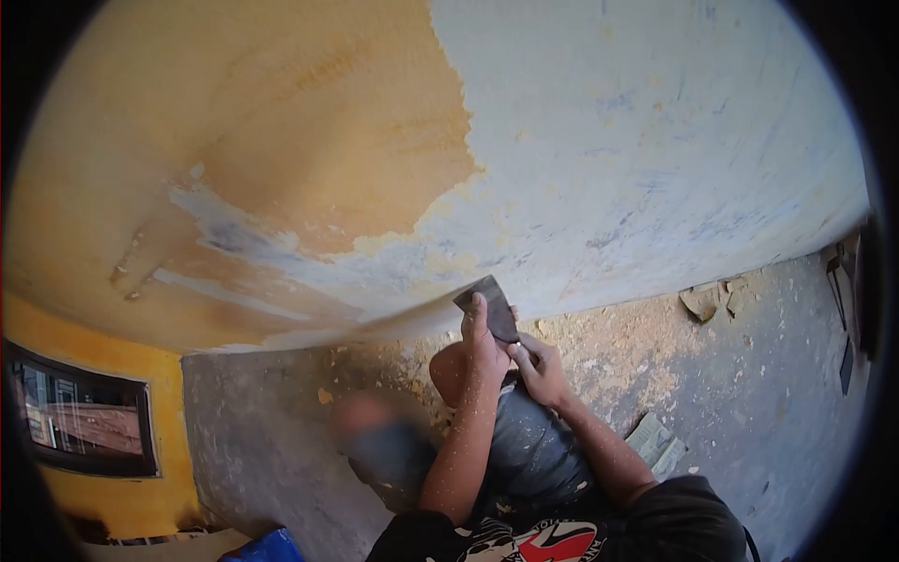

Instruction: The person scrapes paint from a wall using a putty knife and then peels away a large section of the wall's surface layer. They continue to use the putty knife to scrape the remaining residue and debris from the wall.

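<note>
Dull, seemingly metal scraper blade (pixel 489 304); rough, flaking painted wall (pixel 328 140)

Dark grey flat metal scraper (pixel 491 307) with a broad trapezoid blade, wider at the far edge and narrowing toward the grip. Pretty dull and matte, no shine anywhere. Tilted up and a bit to the left, broad edge pressed right against the pale, stripped lower part of the wall (pixel 655 169). Flat face turned toward the camera. Bottom end mostly hidden, so no telling the handle's shape or colour. Held two-handed: left hand (pixel 479 351) just below the blade with one finger laid straight up along it, right hand (pixel 538 370) wrapped round the lower end, both touching it.
</note>
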Available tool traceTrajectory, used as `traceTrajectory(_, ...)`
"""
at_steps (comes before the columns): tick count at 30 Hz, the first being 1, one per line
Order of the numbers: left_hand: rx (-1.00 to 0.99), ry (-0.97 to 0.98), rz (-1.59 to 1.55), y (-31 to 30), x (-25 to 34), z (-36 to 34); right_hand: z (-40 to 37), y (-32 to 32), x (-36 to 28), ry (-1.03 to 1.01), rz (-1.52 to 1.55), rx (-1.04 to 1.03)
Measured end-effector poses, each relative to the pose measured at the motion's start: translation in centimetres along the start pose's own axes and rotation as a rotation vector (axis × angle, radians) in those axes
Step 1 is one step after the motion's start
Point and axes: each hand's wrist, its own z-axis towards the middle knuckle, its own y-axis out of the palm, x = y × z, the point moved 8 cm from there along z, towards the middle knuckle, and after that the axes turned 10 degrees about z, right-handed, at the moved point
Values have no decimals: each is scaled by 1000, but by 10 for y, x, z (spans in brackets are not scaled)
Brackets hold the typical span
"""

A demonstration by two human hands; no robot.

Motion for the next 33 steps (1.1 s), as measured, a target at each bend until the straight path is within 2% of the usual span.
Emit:
traceTrajectory(2, -16, 33, 10, -2, -1, 6, 0, 0, 16, 128, -60, 17)
traceTrajectory(4, -3, 42, 21, 0, 5, 4, 2, -1, 24, 117, -6, 30)
traceTrajectory(6, 87, 37, -3, 0, 8, -1, 2, -4, 24, 61, -100, 11)
traceTrajectory(8, 57, 27, -26, -3, 1, 2, 1, -7, 25, 138, -65, 24)
traceTrajectory(10, 50, 48, -28, 1, 8, 2, 6, -5, 24, 95, -43, 11)
traceTrajectory(15, 12, 84, -1, 3, 14, 7, 11, -2, 29, 131, 22, 3)
traceTrajectory(17, 10, 95, 38, 7, 16, 5, 13, -4, 21, 1, -13, 12)
traceTrajectory(18, 9, 85, 45, 10, 23, 4, 20, -4, -4, 8, -9, 22)
traceTrajectory(19, 55, 109, -35, 10, 41, 3, 35, 5, -45, 86, -168, -97)
traceTrajectory(20, 107, 128, -113, 8, 59, -1, 38, 17, -63, 171, -323, -219)
traceTrajectory(21, 51, 146, -116, 16, 84, -2, 37, 26, -66, 175, -320, -219)
traceTrajectory(24, -22, 269, -35, 24, 123, -18, 39, 55, -98, 1, -285, -287)
traceTrajectory(26, 190, 82, 31, -10, 84, -30, 5, 51, -97, -229, -259, -168)
traceTrajectory(28, -31, -19, -106, -10, 45, -50, -24, 28, -65, 63, -343, -210)
traceTrajectory(29, -26, -6, -131, -6, 39, -56, -35, 19, -72, 57, -363, -231)
traceTrajectory(31, 31, -230, -600, 6, 12, -70, -50, -2, -110, -7, -188, -184)
traceTrajectory(32, 38, -215, -648, 7, 10, -70, -54, -5, -118, -2, -223, -219)
traceTrajectory(33, -71, -216, -652, 16, 9, -69, -58, -4, -146, -283, -476, -237)
